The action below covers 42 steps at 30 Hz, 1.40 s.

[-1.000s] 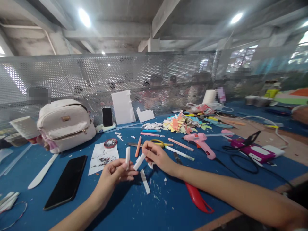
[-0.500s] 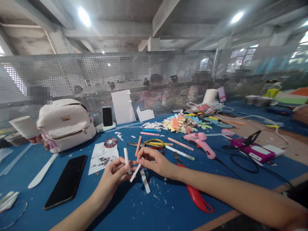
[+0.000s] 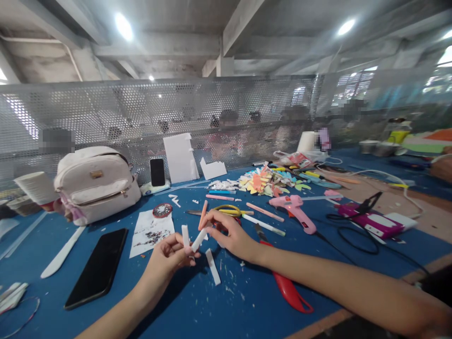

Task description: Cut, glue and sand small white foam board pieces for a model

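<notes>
My left hand (image 3: 173, 254) is closed, pinching an upright white strip (image 3: 185, 235) between thumb and fingers. Close beside it, my right hand (image 3: 228, 235) pinches the upper end of a second white strip (image 3: 199, 240), held at a slant. The lower end of that strip meets the left fingertips; whether the two strips touch I cannot tell. A third white strip (image 3: 213, 267) lies on the blue table just below my hands. Behind the right fingers lie an orange stick (image 3: 203, 215) and yellow-handled scissors (image 3: 226, 210).
Right of my hands are a red-handled knife (image 3: 287, 287) and a pink glue gun (image 3: 294, 207). A black phone (image 3: 99, 268) and a sheet of paper with dark bits (image 3: 146, 235) lie left. Coloured paper cut-outs (image 3: 261, 181) are heaped behind, and a white backpack (image 3: 97, 186) stands back left.
My right hand has raised and turned its strip, bringing the strip's lower end to the left fingertips. My left hand and its upright strip have hardly moved.
</notes>
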Available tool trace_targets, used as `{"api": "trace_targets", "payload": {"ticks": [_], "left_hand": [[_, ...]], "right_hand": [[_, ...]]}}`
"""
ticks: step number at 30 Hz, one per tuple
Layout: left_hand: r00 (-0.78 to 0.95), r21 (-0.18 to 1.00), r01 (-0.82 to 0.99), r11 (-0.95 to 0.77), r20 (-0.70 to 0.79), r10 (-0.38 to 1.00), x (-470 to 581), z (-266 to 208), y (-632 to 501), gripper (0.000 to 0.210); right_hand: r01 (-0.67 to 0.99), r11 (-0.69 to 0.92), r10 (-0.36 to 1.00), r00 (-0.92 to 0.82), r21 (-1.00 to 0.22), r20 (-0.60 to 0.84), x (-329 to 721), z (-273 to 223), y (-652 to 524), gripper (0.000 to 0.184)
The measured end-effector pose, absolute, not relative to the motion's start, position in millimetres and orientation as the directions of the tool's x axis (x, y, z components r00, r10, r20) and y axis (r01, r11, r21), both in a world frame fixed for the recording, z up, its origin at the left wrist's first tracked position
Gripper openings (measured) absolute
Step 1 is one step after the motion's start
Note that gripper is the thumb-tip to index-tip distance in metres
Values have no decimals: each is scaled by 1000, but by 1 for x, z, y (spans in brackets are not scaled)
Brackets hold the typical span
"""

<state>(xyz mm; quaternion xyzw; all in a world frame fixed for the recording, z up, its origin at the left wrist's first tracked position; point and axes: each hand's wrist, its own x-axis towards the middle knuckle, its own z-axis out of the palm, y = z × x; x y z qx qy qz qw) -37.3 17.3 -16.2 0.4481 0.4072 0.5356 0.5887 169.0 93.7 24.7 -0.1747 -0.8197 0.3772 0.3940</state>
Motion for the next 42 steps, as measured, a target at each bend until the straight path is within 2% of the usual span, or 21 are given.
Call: {"api": "trace_targets", "payload": {"ticks": [9, 18, 23, 29, 35, 42], "left_hand": [[115, 973, -228, 42, -16, 993, -39, -20, 17, 16], [133, 972, -223, 76, -47, 990, -31, -15, 13, 20], [127, 976, -206, 76, -50, 991, -29, -11, 12, 30], [102, 988, -148, 34, -19, 995, -24, -6, 9, 42], [78, 996, -81, -20, 26, 997, -24, -6, 10, 42], [53, 996, 35, -79, 77, 996, -28, -8, 10, 36]], "right_hand": [[-88, 767, 410, -694, -635, 591, 173, 26, 91, 14], [-139, 704, 440, -684, -696, 581, 169, 25, 92, 15], [-188, 661, 441, -685, -726, 579, 168, 24, 93, 16], [-181, 586, 517, -667, -789, 537, 168, 23, 90, 19], [-153, 517, 671, -538, -842, 510, 167, 21, 94, 23], [-135, 514, 713, -482, -847, 510, 166, 20, 101, 21]]}}
